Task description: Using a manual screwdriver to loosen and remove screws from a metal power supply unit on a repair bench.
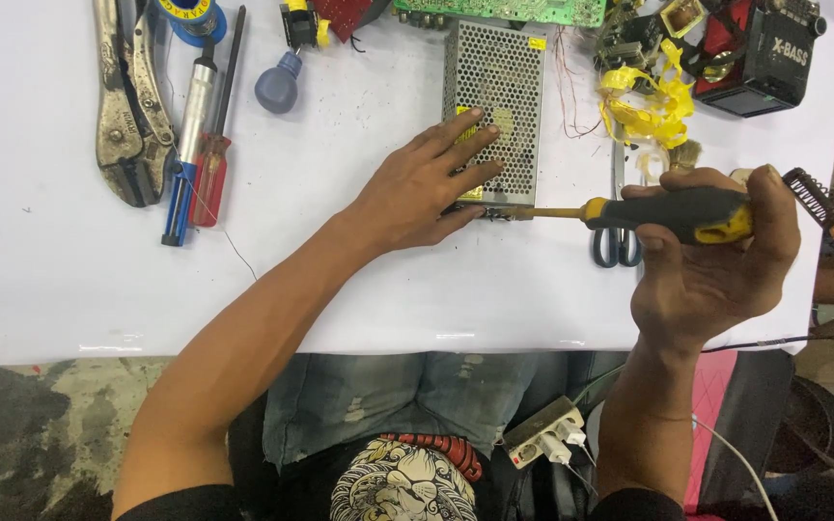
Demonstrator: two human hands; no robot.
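Perforated matt metal power supply case; screwdriver grip matt black-yellow plastic; table smooth white.

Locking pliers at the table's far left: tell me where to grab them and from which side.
Take the locking pliers by the two long handles at the far end, coming from above. They lie flat on the table, jaws toward the person, with bare table to their left and a solder sucker close on the right.

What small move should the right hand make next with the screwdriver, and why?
Probably turn the screwdriver in place: its tip already meets the near edge of the perforated metal box, the right hand grips the handle, and the left hand steadies the box.
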